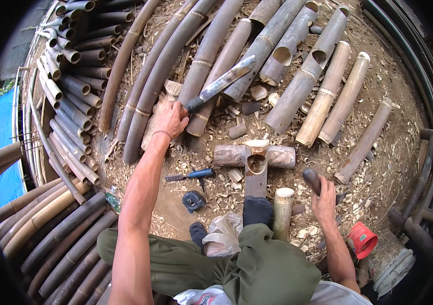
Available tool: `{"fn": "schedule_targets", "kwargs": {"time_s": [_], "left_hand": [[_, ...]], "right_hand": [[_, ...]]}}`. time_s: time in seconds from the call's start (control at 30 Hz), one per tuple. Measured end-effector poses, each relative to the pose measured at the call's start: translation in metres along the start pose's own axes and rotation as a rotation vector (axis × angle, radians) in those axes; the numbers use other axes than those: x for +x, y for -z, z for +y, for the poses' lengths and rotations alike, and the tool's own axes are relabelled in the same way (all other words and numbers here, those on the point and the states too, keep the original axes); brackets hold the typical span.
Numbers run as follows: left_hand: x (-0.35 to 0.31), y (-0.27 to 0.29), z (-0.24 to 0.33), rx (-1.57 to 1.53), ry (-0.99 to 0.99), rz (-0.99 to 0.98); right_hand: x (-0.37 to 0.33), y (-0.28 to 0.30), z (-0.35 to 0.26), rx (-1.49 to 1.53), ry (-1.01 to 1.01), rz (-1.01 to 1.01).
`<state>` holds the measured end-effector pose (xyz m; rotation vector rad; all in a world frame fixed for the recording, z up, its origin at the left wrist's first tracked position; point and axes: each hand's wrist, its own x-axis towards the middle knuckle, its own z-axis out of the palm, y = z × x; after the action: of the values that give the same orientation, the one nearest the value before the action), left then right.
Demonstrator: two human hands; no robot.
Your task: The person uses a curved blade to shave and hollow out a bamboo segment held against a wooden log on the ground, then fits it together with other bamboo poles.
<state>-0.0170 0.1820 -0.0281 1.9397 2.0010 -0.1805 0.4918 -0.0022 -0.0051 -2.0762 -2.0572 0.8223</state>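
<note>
My left hand [170, 122] is closed round the dark handle of a machete [226, 81], its worn blade slanting away to the upper right over the bamboo poles. On the right, my right hand [324, 199] is wrapped round a dark, round-ended wooden piece [311, 181]; its far part is hidden. Between my hands, a bamboo tube [256, 189] with a hole cut in its side rests across a short log [280, 156]. My dark-covered foot [257, 211] is against its near part. A short pale-topped bamboo piece [283, 216] stands beside it.
A blue-handled chisel [191, 175] and a tape measure [194, 201] lie left of the tube. Several cut bamboo poles [305, 76] lie ahead, with stacks [76, 96] at left. Wood chips litter the ground. A red container [362, 240] and a whitish bucket [390, 262] sit at right.
</note>
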Motion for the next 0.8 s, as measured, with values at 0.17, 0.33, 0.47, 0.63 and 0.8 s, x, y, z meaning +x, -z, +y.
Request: {"fn": "schedule_targets", "kwargs": {"time_s": [0.17, 0.33, 0.47, 0.63, 0.8], "left_hand": [[-0.047, -0.02, 0.043, -0.149, -0.169, 0.17], [-0.085, -0.05, 0.063, -0.198, -0.203, 0.064], [-0.064, -0.071, 0.078, -0.143, -0.18, 0.216], [-0.021, -0.049, 0.064, 0.062, 0.195, 0.195], [-0.014, -0.018, 0.041, -0.271, 0.241, -0.06]], "right_hand": [[-0.065, -0.057, 0.054, -0.098, -0.144, 0.042], [-0.091, -0.083, 0.054, -0.142, -0.221, 0.081], [-0.1, -0.091, 0.066, -0.129, -0.245, 0.118], [-0.074, -0.069, 0.015, -0.088, -0.199, 0.203], [-0.029, -0.029, -0.098, 0.549, -0.142, 0.186]]}}
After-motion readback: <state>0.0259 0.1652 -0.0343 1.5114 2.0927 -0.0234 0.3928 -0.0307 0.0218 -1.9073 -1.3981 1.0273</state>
